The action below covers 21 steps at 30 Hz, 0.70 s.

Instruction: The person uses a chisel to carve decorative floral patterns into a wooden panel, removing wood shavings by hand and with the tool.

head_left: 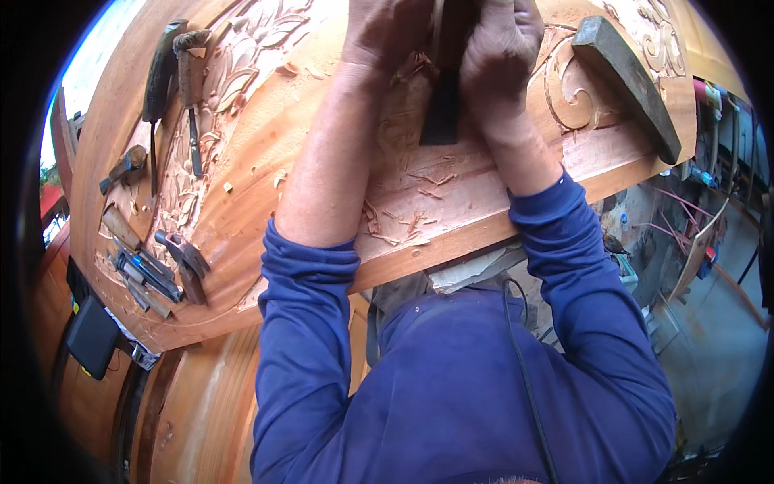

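Observation:
At the top edge my left hand (391, 36) is bent over a carved wooden panel (266, 153), its fingers curled and partly cut off; what they grip is hidden. Beside it my right hand (504, 56) is closed against a dark, flat, square-ended bar (442, 109), which stands between the two hands. Its upper part runs out of view. Under and around my hands the panel shows carved scrolls. Curled wood shavings (403, 230) lie between my forearms.
At right a long dark wooden block (629, 89) lies across the panel. Several tools rest at left: a dark-handled tool (161, 77), a chisel with a wrapped handle (192, 97), a small hammer (123, 169) and a cluster of chisels (145, 270). A black device (92, 337) hangs by the panel's corner.

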### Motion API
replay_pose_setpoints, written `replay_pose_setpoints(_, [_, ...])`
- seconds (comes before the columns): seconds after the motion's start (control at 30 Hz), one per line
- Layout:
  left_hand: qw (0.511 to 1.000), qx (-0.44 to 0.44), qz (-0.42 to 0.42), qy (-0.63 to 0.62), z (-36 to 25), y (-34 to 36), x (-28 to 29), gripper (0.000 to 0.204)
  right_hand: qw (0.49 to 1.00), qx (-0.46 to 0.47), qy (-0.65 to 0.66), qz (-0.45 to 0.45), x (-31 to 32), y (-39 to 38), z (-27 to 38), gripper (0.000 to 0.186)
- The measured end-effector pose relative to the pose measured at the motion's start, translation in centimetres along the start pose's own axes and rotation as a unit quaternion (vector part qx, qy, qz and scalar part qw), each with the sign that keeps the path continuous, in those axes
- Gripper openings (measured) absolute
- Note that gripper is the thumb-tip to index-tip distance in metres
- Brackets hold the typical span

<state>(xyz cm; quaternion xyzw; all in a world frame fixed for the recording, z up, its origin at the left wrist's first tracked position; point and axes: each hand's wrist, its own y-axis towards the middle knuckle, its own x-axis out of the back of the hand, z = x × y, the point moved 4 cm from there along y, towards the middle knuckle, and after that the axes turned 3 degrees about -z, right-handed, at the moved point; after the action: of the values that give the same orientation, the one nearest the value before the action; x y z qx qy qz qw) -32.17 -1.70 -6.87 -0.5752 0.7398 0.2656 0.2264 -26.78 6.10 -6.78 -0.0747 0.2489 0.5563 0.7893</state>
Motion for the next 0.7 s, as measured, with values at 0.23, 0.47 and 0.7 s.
replay_pose_setpoints(0.23, [0.997, 0.015, 0.063, -0.041, 1.4, 0.5, 2.7, 0.022, 0.999, 0.027, -0.014, -0.013, -0.9, -2.0, 0.1, 0.041])
replay_pose_setpoints(0.47, [0.997, -0.017, 0.016, -0.076, 0.7, 0.6, 1.0, 0.019, 0.999, 0.01, -0.016, 0.029, 0.2, -0.7, 0.0, 0.04])
replay_pose_setpoints(0.7, [0.991, 0.055, 0.04, 0.116, 1.6, 0.7, 4.0, 0.025, 0.996, -0.002, -0.084, -0.015, 1.4, -2.9, 0.2, 0.037])
